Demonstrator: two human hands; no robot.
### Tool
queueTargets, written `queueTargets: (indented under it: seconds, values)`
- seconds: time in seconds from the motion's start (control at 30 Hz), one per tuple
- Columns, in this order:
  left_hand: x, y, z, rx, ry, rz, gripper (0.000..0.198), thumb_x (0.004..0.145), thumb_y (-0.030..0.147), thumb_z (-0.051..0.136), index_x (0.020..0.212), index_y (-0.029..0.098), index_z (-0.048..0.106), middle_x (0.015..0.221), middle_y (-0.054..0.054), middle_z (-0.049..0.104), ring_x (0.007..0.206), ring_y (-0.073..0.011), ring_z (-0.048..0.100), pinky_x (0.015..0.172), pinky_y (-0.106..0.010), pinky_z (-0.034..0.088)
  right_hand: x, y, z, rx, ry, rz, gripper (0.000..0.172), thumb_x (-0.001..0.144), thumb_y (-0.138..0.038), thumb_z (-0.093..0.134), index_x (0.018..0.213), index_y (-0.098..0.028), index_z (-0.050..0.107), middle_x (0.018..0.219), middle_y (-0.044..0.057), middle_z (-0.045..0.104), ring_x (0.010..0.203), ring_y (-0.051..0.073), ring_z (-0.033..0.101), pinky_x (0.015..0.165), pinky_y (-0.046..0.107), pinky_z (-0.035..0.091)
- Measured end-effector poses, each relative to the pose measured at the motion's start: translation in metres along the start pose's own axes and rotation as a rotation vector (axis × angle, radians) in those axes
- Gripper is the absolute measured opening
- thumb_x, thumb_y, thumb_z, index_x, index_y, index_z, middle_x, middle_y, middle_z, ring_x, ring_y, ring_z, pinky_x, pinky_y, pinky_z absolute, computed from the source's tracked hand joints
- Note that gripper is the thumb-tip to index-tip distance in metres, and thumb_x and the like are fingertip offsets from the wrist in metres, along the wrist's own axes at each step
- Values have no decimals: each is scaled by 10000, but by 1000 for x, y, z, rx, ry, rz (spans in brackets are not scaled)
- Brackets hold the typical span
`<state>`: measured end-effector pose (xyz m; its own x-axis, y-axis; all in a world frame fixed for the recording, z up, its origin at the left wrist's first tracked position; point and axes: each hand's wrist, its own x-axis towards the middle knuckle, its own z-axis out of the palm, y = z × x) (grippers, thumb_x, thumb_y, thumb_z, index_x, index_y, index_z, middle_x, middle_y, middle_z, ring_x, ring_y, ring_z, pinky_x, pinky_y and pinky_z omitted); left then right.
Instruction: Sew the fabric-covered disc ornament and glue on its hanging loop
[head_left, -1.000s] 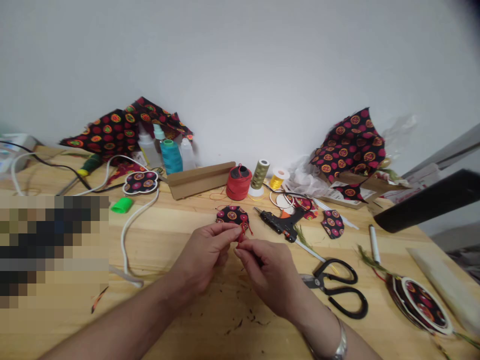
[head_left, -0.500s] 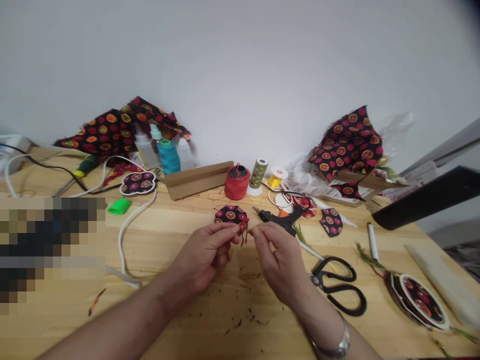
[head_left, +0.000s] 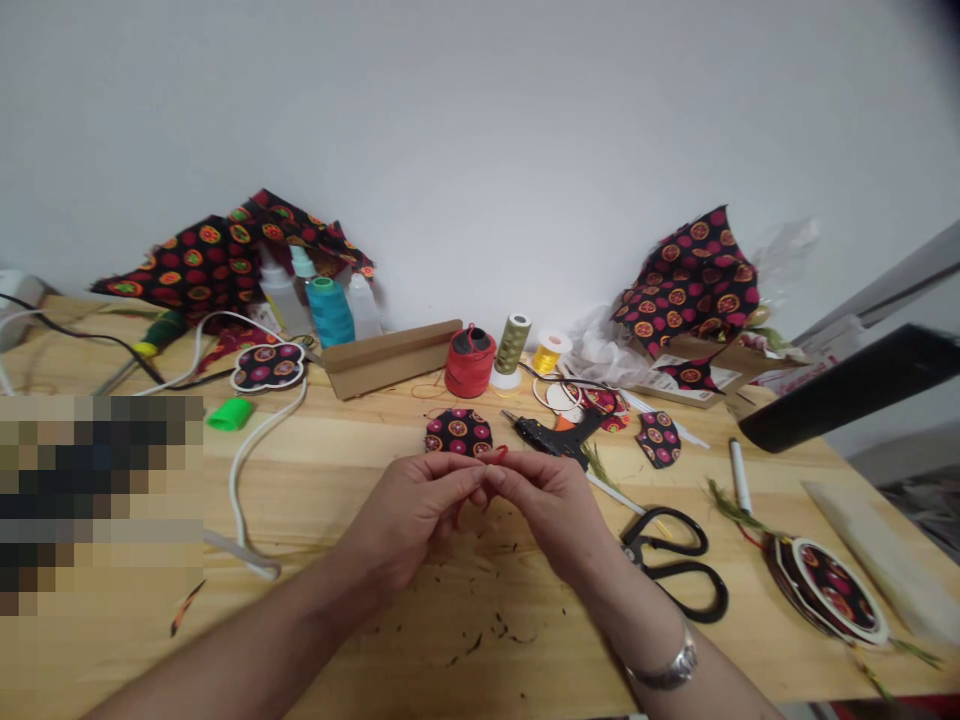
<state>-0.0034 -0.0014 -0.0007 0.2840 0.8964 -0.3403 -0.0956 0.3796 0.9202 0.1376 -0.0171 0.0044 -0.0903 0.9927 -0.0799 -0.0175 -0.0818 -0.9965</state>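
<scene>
Near: my left hand (head_left: 405, 508) and right hand (head_left: 561, 512) are pinching red cord (head_left: 502, 453) between meeting fingertips | a bit is poking out just beyond my right forefinger | patterned fabric piece (head_left: 459, 430) is lying past it | far: red spool (head_left: 469, 366) is standing

Counted two hands (head_left: 409, 505) at 6 o'clock; one pair of scissors (head_left: 636, 543), one glue gun (head_left: 553, 441) and one marker (head_left: 739, 472) lay toward 4 o'clock; three bottles (head_left: 280, 304) stood near 9 o'clock; thread spools (head_left: 469, 366) totalled four
</scene>
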Motion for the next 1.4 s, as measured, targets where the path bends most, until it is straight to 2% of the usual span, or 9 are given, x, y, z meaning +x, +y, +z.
queueTargets:
  seconds: [0.17,0.37,0.47,0.63,0.83,1.4]
  values:
    - [-1,1,1,34,-17,12,171,680,313,659,638,149,685,564,15,600,411,-45,356,394,-183,204,2,2,2,138,33,88,140,664,-265,665,718,-142,704,556,-1,612,506,96,529,528,227,444]
    - [-2,-2,0,74,-12,-8,205,683,354,653,629,156,646,496,53,512,367,-44,316,374,-193,176,3,3,0,38,97,94,157,676,-291,642,675,-135,655,455,-48,483,367,52,371,379,191,303]
    - [-2,-1,0,65,-28,-22,219,676,357,657,617,148,634,507,52,506,370,-39,319,375,-191,177,2,3,-2,-34,110,86,162,695,-293,615,633,-144,630,453,-56,439,397,52,334,394,190,258]
    - [-2,0,0,61,-44,-34,233,678,364,663,631,140,625,520,52,497,384,-34,315,376,-181,174,2,0,-6,-204,124,0,165,717,-287,586,626,-151,606,572,-30,530,468,68,369,449,202,288]
    - [0,0,-1,60,-41,-50,217,674,351,667,652,139,628,514,56,484,387,-33,320,378,-175,180,2,-4,-6,-220,76,11,163,739,-276,545,630,-157,565,554,-48,455,491,74,331,465,204,273]
    - [-2,0,-2,49,-64,-64,185,683,329,655,686,145,638,525,57,494,408,-39,330,385,-175,184,1,-5,-14,-378,1,-63,253,836,-335,455,674,-173,564,585,-44,432,522,88,338,501,204,283]
